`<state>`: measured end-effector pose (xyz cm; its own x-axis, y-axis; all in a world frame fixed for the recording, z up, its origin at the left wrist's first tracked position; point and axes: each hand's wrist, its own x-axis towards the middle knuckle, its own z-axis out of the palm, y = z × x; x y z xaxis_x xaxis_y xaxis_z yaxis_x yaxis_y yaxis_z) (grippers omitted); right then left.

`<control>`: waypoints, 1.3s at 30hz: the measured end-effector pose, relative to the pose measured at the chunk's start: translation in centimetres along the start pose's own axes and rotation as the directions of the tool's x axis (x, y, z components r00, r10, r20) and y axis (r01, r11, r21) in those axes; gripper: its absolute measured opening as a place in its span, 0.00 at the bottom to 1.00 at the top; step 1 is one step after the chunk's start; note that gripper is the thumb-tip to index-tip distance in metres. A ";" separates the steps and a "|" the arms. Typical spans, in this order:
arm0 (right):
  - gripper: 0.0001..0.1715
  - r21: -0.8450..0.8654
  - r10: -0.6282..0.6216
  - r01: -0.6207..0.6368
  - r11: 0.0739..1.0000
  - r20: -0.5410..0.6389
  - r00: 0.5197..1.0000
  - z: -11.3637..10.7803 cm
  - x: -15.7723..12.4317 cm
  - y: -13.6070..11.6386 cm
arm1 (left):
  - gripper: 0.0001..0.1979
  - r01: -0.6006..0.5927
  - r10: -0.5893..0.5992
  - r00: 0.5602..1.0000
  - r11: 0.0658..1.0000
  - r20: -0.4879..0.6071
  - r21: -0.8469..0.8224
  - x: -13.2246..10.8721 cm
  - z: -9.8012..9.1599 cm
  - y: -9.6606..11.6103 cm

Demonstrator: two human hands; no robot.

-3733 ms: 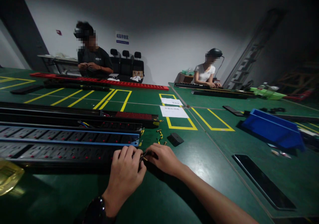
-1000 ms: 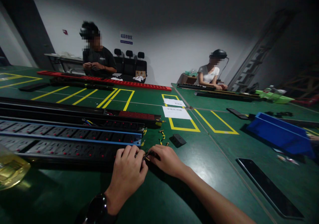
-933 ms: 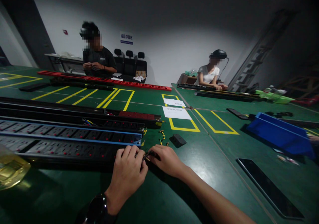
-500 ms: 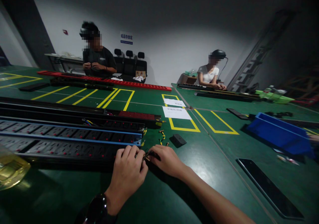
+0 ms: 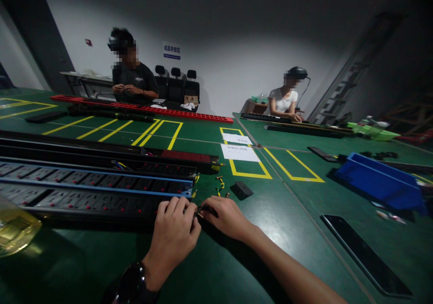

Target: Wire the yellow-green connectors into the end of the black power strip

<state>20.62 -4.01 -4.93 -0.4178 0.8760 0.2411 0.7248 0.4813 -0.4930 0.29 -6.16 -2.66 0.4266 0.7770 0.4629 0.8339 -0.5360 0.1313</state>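
My left hand (image 5: 175, 234) is curled over the right end of the nearest black power strip (image 5: 111, 203), gripping it there. My right hand (image 5: 227, 217) is closed in a pinch right beside that end. Something thin and dark, with a brassy bit, shows between the two hands, but the fingers hide most of it. A second power strip with blue edges (image 5: 111, 174) lies just behind the first. Beyond my right hand lie a short yellow-green wire (image 5: 221, 185) with metal ends and a small black block (image 5: 241, 190).
A clear container of yellow liquid (image 5: 16, 227) stands at the left edge. On the right are a phone (image 5: 365, 254) and a blue bin (image 5: 382, 182). Paper labels (image 5: 240, 153) lie mid-table. Across it, two people work near a long red rail (image 5: 152, 110).
My hands have hardly moved and keep the same hold at the strip's end. Across the table, the right-hand person's hands have shifted slightly left.
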 end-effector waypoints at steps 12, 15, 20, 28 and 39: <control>0.03 -0.019 0.000 0.000 1.000 -0.001 1.000 0.1 0.0 0.0 | 0.06 0.002 -0.002 1.000 1.000 0.003 0.005 -0.1 0.0 0.0; 0.02 -0.020 0.004 -0.004 1.000 -0.002 1.000 0.0 0.0 0.0 | 0.07 0.004 -0.004 1.000 1.000 0.011 0.001 0.0 0.0 0.0; 0.02 -0.029 0.009 -0.008 1.000 0.004 1.000 0.0 0.1 0.0 | 0.07 0.001 -0.001 1.000 1.000 0.011 -0.002 0.0 -0.1 0.0; 0.03 -0.025 0.009 -0.008 1.000 0.008 1.000 -0.1 0.0 -0.1 | 0.07 -0.004 0.004 1.000 1.000 0.003 0.002 -0.1 0.0 -0.1; 0.03 -0.024 0.003 -0.003 1.000 0.011 1.000 0.0 0.1 -0.1 | 0.07 -0.004 0.004 1.000 1.000 0.004 0.008 -0.1 0.1 -0.1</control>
<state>20.55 -3.96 -4.89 -0.4214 0.8772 0.2300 0.7388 0.4792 -0.4739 0.25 -6.13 -2.83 0.4314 0.7764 0.4595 0.8349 -0.5366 0.1228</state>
